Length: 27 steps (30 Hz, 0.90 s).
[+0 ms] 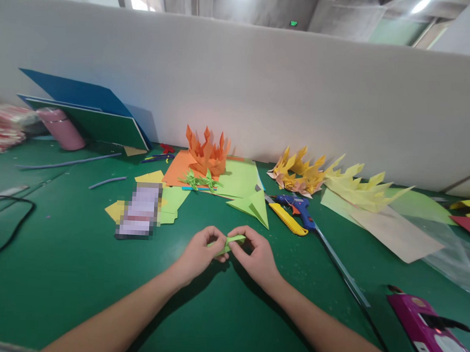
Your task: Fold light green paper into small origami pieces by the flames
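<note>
Between my fingertips is a small folded piece of light green paper (236,239), raised a little over the green table (227,322). My left hand (204,249) pinches its left end, thumb on top. The right end is pinched by my right hand (256,253), close beside the left. Just beyond my hands lies a larger folded light green paper (253,207). Past it, an orange folded-paper crown (207,156) stands on orange and green sheets, with small green paper shapes (199,180) in front of it.
A yellow utility knife (288,218) and a blue glue gun (302,208) lie right of centre. Yellow paper crowns (298,171) stand behind them. A phone (140,210) rests on paper at left. A magenta power strip (427,333) sits front right; a pink bottle (62,129) leans far left.
</note>
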### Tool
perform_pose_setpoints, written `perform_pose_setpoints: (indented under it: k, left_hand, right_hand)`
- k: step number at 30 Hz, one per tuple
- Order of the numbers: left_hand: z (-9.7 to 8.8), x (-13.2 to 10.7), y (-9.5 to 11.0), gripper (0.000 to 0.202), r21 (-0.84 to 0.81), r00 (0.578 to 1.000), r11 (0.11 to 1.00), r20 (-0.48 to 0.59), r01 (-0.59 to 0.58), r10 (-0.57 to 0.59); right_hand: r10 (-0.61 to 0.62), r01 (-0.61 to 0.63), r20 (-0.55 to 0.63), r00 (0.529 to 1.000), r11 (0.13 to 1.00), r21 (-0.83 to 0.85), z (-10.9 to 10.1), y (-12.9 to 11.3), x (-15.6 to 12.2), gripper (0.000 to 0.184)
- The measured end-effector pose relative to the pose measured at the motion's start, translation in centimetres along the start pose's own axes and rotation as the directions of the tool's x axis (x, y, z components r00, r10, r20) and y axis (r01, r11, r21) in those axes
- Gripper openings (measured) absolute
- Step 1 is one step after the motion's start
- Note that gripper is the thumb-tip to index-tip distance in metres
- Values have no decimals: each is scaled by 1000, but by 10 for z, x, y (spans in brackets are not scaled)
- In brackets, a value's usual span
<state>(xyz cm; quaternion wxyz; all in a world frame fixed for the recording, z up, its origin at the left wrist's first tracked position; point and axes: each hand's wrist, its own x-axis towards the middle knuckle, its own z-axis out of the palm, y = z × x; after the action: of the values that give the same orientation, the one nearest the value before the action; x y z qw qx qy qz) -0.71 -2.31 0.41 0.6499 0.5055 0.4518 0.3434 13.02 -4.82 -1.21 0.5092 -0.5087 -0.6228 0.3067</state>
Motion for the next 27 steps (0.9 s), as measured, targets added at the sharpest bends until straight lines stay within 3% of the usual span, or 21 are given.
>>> perform_pose_setpoints:
  k: [13,20,27]
  left_hand:
    - [1,-1,4,35,-93,991,988,55,127,-122]
    - [3,-4,5,27,-23,998,998,20,66,-66]
    - [-2,0,5,31,-41,994,996,82,78,-74]
  right_hand:
    - [83,-88,57,995,992,96,0,2,1,8]
    - [43,-45,47,998,998,46,0,0,0,5]
    - [68,-76,65,996,989,127,0,2,1,11]
